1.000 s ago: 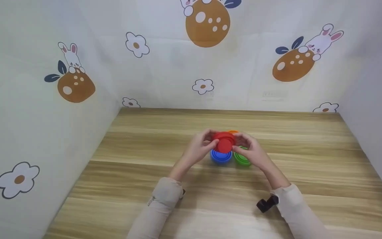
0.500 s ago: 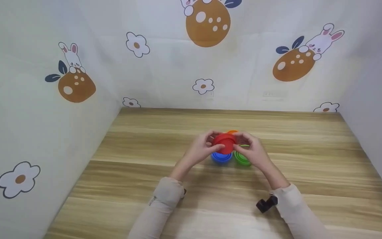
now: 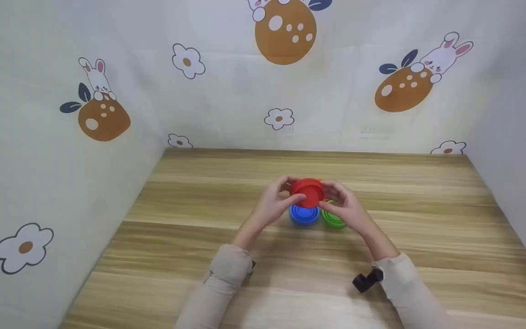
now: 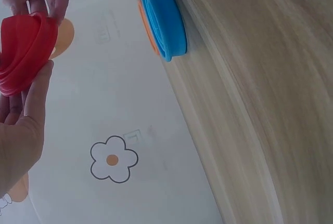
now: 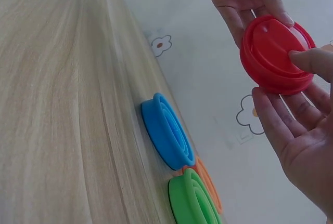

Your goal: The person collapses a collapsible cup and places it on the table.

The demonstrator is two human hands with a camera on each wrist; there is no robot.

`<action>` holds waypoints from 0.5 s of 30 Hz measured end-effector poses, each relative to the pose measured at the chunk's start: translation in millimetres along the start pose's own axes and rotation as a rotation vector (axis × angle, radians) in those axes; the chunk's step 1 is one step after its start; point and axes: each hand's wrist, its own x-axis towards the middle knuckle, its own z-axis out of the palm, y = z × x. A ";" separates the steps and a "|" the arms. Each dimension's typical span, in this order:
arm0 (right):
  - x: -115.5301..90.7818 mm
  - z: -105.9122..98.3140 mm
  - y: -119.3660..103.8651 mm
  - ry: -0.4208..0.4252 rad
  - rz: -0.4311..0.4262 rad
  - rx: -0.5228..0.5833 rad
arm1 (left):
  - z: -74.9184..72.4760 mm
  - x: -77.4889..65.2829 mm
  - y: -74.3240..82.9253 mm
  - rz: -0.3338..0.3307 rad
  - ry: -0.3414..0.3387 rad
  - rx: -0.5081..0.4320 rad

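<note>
Both hands hold a red collapsible cup above the table, one at each side. Folds show on the cup in the left wrist view, and its partly pushed-out round base faces the right wrist camera. My left hand grips the left side, its thumb across the base. On the right side, my right hand pinches the cup between thumb and fingers. Below sit a blue collapsed cup and a green collapsed cup. An orange collapsed cup lies behind them, mostly hidden in the head view.
The wood-grain table is enclosed by pale cloth walls printed with rabbits and flowers at the back and sides. A black wrist camera hangs by the right sleeve, just over the table.
The red cup has tipped down and back up slightly, and is now a little higher. The left thumb has slid inward onto its base. The cups on the table stay put.
</note>
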 end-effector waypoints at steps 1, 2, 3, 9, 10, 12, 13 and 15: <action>0.0 0.5 -0.8 0.001 0.004 0.006 | 0.5 0.1 0.2 -0.001 0.004 -0.001; 0.1 0.9 -1.4 0.000 0.004 0.011 | 1.0 0.2 0.5 0.000 0.007 -0.003; 0.3 1.4 -1.5 0.002 0.004 0.013 | 1.6 0.2 1.0 0.001 0.008 -0.002; 1.0 5.5 -4.4 0.035 0.002 0.019 | 4.0 0.7 4.2 -0.027 -0.010 0.015; 0.9 6.1 -5.0 0.044 0.002 0.012 | 4.0 1.0 4.0 -0.035 -0.016 0.020; 0.9 7.2 -6.0 0.060 0.007 -0.003 | 3.9 1.5 4.2 -0.045 -0.037 0.032; 1.0 7.5 -6.3 0.068 0.010 -0.012 | 3.5 1.7 4.4 -0.050 -0.052 0.037; 1.4 7.9 -6.3 0.076 0.016 -0.031 | 2.6 2.3 4.3 -0.050 -0.081 0.055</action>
